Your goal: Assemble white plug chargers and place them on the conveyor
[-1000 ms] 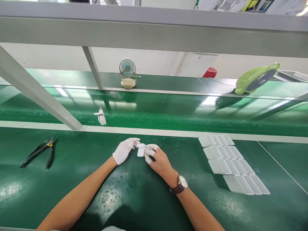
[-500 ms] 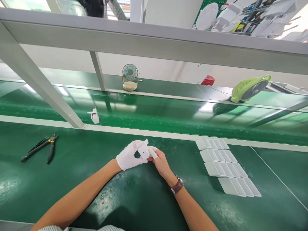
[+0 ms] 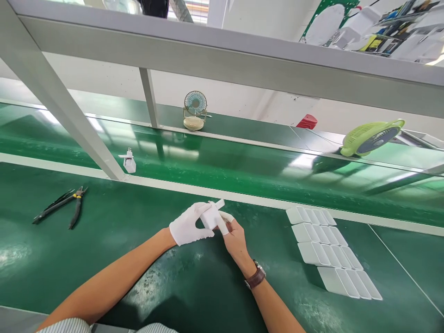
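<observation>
A small white power adapter, with a flat piece jutting from its upper right, is held above the green bench in the middle of the head view. My left hand, in a white glove, grips its left side between thumb and fingers. My right hand, bare apart from white finger covers, is closed at the adapter's right side, its fingertips pressed against it. The fingers partly hide the adapter's edges. To the right, several white open-ended housings lie in rows on the bench.
Black-handled pliers and tweezers lie at the left. Beyond a pale rail, a white plug adapter sits on the green conveyor belt. Farther back stand a small fan and a green fan. A metal frame crosses above.
The adapter has been turned in my hands, its jutting piece now pointing more to the right. My right fingers have shifted along its side. The camera view has tilted slightly.
</observation>
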A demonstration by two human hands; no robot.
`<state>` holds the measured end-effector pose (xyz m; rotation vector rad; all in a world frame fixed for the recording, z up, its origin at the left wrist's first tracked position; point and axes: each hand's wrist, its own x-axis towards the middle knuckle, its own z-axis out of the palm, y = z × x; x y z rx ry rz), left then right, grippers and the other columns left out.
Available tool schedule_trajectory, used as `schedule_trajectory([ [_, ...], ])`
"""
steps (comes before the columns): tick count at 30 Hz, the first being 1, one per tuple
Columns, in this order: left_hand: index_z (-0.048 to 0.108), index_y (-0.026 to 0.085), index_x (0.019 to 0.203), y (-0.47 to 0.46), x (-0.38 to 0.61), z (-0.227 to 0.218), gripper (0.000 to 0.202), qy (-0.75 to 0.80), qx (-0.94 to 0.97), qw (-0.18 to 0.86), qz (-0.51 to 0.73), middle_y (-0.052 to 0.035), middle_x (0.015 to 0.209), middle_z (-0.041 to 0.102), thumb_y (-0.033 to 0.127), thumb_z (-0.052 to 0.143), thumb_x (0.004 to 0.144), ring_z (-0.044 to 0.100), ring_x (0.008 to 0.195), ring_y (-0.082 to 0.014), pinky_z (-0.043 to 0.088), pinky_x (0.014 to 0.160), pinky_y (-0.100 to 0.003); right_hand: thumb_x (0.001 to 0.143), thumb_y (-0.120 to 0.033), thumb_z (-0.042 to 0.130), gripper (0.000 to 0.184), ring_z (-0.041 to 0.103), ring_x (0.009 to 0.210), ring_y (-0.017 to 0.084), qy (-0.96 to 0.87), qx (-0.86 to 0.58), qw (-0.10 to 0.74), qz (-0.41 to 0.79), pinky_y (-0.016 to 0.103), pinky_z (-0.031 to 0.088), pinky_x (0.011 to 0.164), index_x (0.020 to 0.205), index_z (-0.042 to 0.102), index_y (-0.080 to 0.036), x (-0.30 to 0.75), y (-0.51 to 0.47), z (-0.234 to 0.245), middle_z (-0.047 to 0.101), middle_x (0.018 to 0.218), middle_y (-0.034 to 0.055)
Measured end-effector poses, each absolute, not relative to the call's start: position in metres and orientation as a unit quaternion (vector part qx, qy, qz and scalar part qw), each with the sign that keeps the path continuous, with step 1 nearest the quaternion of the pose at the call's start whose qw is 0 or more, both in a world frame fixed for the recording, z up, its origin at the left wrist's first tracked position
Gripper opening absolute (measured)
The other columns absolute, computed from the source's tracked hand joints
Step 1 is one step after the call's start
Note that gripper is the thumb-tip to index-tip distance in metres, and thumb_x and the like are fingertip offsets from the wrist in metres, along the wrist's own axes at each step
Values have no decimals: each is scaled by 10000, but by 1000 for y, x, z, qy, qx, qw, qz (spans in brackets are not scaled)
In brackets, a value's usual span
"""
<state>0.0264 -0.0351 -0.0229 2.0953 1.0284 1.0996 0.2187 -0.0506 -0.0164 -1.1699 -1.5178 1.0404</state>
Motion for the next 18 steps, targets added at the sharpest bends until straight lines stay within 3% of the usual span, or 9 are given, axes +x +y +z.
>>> schedule_trajectory([
  [6,612,226,1225,-27,25,-36,471,443,743,316,388,-81,1090,677,219,699,762,672,957,-228,564,883,-402,926,-266,623,306,684,1015,245,-768,-438,437,164,426,597,908,1231,613,-242,221,-56,-16,699,1093,104],
  [11,680,221,1098,-25,22,-32,332,451,753,314,361,-79,1047,701,224,685,766,666,964,-232,558,877,-385,932,-222,625,379,671,1081,251,-798,-411,423,123,424,604,913,1303,552,-247,223,-56,-19,678,1144,116],
  [18,676,227,1119,-24,22,-28,379,457,755,313,351,-73,1058,705,228,709,741,662,981,-236,556,879,-390,929,-181,614,391,668,1101,248,-807,-396,430,86,414,613,908,1308,565,-266,224,-53,-22,674,1172,114],
])
